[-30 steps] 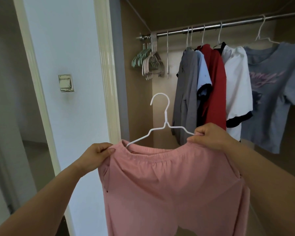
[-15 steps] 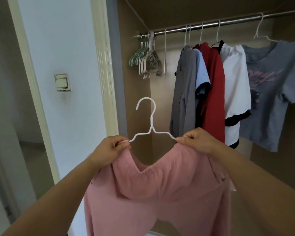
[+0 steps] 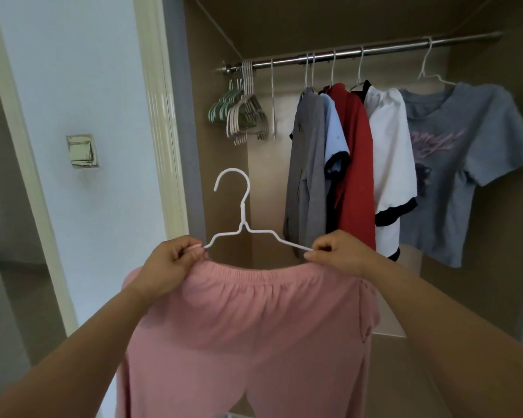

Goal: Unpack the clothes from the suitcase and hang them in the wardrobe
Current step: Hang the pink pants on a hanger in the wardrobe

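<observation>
Five garments (image 3: 354, 164) hang on the far rail (image 3: 375, 51), right of a bunch of empty hangers (image 3: 242, 116); one wall switch (image 3: 82, 151) sits left. Near, one white hanger (image 3: 244, 212) stands hook-up, its arms running left to right. The left hand (image 3: 166, 267) and right hand (image 3: 338, 254) each pinch a hanger end with the waistband of the pink trousers (image 3: 248, 327), whose legs hang down.

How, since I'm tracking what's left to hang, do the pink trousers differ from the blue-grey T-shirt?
The pink trousers are held up by the left hand and right hand, which pinch the ends of the white hanger at the waistband, its hook on nothing; the blue-grey T-shirt hangs from the rail. The pink trousers are plain with a gathered waistband; the blue-grey T-shirt has a pink print and short sleeves. Each has a thin white hanger at its top.
</observation>
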`<state>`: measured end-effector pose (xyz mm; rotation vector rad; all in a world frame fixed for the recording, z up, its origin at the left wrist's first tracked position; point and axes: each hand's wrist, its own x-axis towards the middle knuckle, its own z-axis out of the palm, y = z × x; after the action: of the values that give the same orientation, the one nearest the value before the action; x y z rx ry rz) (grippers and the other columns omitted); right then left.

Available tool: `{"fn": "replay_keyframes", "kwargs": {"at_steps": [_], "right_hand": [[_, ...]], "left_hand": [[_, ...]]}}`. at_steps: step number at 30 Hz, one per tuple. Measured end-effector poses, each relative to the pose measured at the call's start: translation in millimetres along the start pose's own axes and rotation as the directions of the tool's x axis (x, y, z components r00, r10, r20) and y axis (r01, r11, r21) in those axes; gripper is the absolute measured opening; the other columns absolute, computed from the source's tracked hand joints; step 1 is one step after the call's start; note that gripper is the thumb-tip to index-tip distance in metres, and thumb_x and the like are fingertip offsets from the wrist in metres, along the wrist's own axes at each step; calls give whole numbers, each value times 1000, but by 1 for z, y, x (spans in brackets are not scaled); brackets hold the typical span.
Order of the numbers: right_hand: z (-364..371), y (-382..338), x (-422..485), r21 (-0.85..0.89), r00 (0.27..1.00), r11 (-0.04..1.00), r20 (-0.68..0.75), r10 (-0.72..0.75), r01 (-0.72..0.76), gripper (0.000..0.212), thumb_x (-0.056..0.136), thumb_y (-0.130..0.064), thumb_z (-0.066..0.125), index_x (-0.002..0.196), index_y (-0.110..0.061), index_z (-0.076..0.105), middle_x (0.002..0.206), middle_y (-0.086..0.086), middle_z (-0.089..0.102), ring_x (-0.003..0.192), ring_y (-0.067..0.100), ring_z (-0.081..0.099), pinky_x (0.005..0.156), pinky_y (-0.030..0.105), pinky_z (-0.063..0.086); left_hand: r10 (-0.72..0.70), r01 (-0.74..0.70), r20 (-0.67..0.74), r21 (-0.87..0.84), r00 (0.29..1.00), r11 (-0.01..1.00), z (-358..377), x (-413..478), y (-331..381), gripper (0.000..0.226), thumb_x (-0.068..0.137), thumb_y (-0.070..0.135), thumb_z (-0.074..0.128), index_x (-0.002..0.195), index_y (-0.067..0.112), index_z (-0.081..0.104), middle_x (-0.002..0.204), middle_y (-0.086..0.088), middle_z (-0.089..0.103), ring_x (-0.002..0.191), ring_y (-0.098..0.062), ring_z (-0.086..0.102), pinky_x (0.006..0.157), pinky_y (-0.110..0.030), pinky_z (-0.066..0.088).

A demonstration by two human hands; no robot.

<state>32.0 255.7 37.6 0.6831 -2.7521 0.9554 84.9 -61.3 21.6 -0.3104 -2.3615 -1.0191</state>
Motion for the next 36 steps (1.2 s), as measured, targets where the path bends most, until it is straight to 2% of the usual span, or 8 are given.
{"fn": "replay_keyframes", "kwargs": {"at_steps": [2,8,13,16,19,22,26,36], "right_hand": [[-3,-3,0,81,1000,997,-24,6,-4,17,83,-36,69,71,-23,69,68,-9,62,67,4,55,65,22,42],[-20,0,-4,160,956,945,115,270,-286,54,87,-59,51,105,-14,73,110,3,68,98,16,63,83,26,47],[-10,-7,2,293,969,939,-109,222,-182,53,94,-44,50,75,2,68,79,14,65,69,16,59,61,24,41],[-11,-19,8,229,940,973,-327,99,-23,53,94,-41,51,51,-16,33,52,0,35,48,11,34,53,27,27],[-13,-29,9,243,980,970,-190,64,-16,51,94,-49,45,54,-18,47,59,0,46,60,12,46,66,28,36],[-12,-25,8,212,995,972,5,99,-98,54,99,-48,31,96,-14,73,93,-3,60,92,12,55,87,25,37],[-15,-15,8,48,1000,999,10,21,-22,42,100,-28,42,61,-19,52,65,-5,51,65,9,46,62,24,33],[-2,-34,18,-258,995,961,-2,-102,98,30,100,-35,39,82,-17,56,74,-4,53,76,16,52,69,33,39]], "left_hand": [[-9,9,1,-16,1000,1000,-2,0,-1,17,93,13,54,84,16,69,83,-1,69,82,-18,63,75,-22,46],[-24,22,-40,-32,999,999,-11,-3,-8,17,93,10,54,85,12,69,83,-3,70,83,-20,62,74,-15,44],[-10,13,-101,31,995,999,-11,-1,-15,15,92,11,56,88,17,69,85,-4,71,84,-23,65,78,-28,48],[23,-8,-144,105,989,994,-11,1,-16,15,92,14,57,92,18,71,85,-1,71,83,-21,65,79,-34,50],[48,-24,-204,122,978,992,-6,-1,-15,13,91,13,57,92,16,70,83,-1,70,80,-21,63,74,-30,48],[-16,25,-226,35,974,999,-4,-3,-14,15,93,13,55,89,21,67,83,1,68,80,-16,61,71,-20,45],[-76,70,-233,-34,969,997,-6,-5,-15,16,92,11,55,87,20,67,82,1,67,81,-17,60,70,-15,43],[-92,78,-173,-85,981,993,10,0,-1,15,93,14,55,91,15,69,85,-3,69,81,-16,60,70,-17,43]]}}
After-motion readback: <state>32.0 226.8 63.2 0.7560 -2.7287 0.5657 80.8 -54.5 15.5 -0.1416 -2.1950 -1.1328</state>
